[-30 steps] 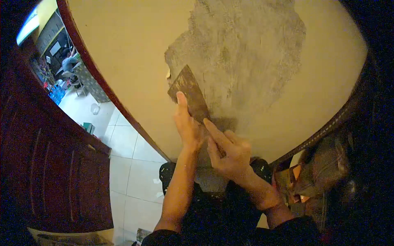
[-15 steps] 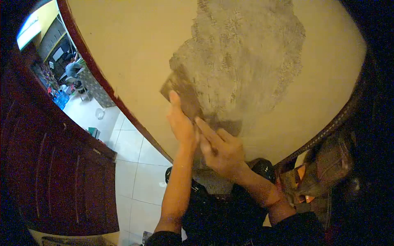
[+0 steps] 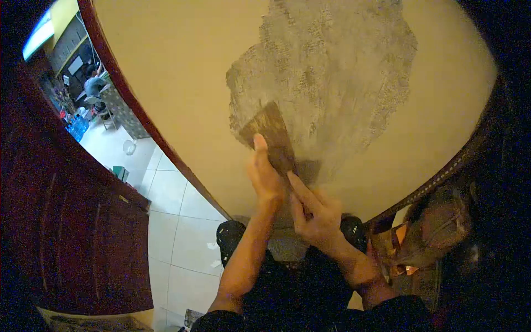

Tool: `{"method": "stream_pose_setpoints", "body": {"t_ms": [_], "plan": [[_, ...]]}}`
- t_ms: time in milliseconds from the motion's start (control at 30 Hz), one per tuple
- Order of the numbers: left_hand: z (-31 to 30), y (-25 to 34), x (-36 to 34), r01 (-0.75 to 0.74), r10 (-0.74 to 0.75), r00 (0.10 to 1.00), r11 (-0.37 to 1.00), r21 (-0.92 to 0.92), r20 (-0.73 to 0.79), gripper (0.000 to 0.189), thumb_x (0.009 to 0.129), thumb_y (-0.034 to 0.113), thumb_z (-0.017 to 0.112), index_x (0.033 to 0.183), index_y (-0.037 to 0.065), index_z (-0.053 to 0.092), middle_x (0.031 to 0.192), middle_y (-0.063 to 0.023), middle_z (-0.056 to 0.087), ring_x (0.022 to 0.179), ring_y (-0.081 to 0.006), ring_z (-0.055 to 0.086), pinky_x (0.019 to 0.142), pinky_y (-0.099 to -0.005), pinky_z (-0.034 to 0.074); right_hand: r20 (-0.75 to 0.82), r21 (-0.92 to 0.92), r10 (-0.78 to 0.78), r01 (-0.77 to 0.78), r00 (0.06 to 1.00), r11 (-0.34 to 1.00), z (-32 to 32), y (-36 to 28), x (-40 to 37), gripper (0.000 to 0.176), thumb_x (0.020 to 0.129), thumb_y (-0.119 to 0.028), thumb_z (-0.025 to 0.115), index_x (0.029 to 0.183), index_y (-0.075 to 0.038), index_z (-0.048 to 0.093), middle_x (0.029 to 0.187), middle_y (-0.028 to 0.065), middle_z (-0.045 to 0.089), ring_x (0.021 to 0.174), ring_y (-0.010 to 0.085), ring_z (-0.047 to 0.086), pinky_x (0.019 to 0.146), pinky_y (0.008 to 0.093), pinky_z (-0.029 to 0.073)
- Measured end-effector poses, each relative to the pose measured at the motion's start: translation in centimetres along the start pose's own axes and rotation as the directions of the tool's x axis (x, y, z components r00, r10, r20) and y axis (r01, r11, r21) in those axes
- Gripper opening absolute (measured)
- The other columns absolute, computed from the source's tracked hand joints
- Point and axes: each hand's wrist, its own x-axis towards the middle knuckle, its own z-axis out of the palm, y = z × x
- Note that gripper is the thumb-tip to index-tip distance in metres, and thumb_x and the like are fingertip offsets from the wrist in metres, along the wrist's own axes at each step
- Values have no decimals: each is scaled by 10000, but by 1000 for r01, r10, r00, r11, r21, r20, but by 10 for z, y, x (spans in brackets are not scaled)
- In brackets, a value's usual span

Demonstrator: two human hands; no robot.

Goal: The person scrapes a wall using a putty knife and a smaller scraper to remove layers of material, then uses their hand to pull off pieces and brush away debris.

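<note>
My left hand [image 3: 266,178] is closed around a wide putty knife [image 3: 271,130], its thumb pressed along the flat, smeared blade. That blade lies close to the lower left edge of a rough grey patch [image 3: 326,72] on the cream wall [image 3: 182,83]. Just to the right, my right hand [image 3: 319,214] grips a second, darker putty knife [image 3: 308,170] with the index finger stretched forward. Its blade sits near the bottom of the patch, partly behind the fingers. Both handles are mostly hidden by my hands, which nearly touch.
A dark red door frame [image 3: 130,105] borders the wall on the left, with a dark red door [image 3: 88,238] beyond. Through the opening, a person [image 3: 95,83] sits near blue water bottles [image 3: 77,128] on the tiled floor [image 3: 182,238]. Cluttered items [image 3: 420,238] stand at lower right.
My left hand and its putty knife have moved right and slightly down, uncovering the patch's lower left edge. My right hand has shifted slightly right and down, with its blade partly hidden.
</note>
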Motion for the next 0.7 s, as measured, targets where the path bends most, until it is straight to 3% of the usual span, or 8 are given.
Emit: {"method": "stream_pose_setpoints", "body": {"t_ms": [100,167,333,400,433,500,600,700], "plan": [[-2,-6,6,-23,23,1000,995,98,1,500,972,466,426,880,15,621,803,-19,591,709,-121,511,655,-288,432,-21,-23,-27,27,999,999,6,4,5,437,771,-32,650,1202,-102,624,560,62,476,410,183,445,410,322,386],[-2,14,22,-70,67,997,990,-123,-27,496,974,454,429,942,-1,625,848,-37,607,704,-131,515,663,-294,440,-15,-44,-23,23,1000,999,13,-4,22,434,775,-34,644,1203,-100,623,557,61,461,413,185,442,411,325,385],[6,50,11,-77,60,993,979,-187,-97,500,978,443,422,959,-10,634,846,-40,609,722,-128,534,659,-301,450,11,83,-32,31,999,996,8,-30,39,447,773,-33,645,1214,-98,618,574,78,496,451,179,475,421,320,398],[-12,20,11,-168,167,986,983,72,21,516,976,452,419,947,-17,632,836,-41,609,740,-130,556,648,-299,456,13,60,-4,4,1000,998,7,-23,16,451,771,-29,645,1216,-96,616,588,83,522,453,177,484,426,314,404],[-12,20,8,-179,178,984,982,64,20,516,976,452,419,947,-17,632,836,-41,609,740,-130,556,648,-299,456,21,32,32,-32,999,999,7,-19,10,456,769,-26,646,1218,-95,613,602,88,548,454,174,493,431,309,410],[-11,18,5,68,-69,997,997,28,29,538,970,466,424,953,-30,631,845,-48,616,754,-128,563,652,-301,458,27,17,28,-28,999,999,7,-17,10,456,768,-22,647,1217,-98,615,608,91,561,449,175,497,437,307,414],[-6,16,8,159,-150,987,952,-261,55,557,962,489,427,953,-30,630,844,-48,615,749,-123,550,660,-299,454,48,-16,37,-36,998,999,-6,-28,18,454,766,-19,652,1210,-108,622,599,91,563,434,179,493,441,305,414],[-5,25,2,149,-136,987,972,-180,80,581,959,506,422,963,-37,629,851,-49,617,739,-130,545,669,-287,451,52,-11,42,-42,998,999,-4,-23,18,452,761,-18,660,1200,-120,631,569,89,543,421,187,484,438,306,410]]}}
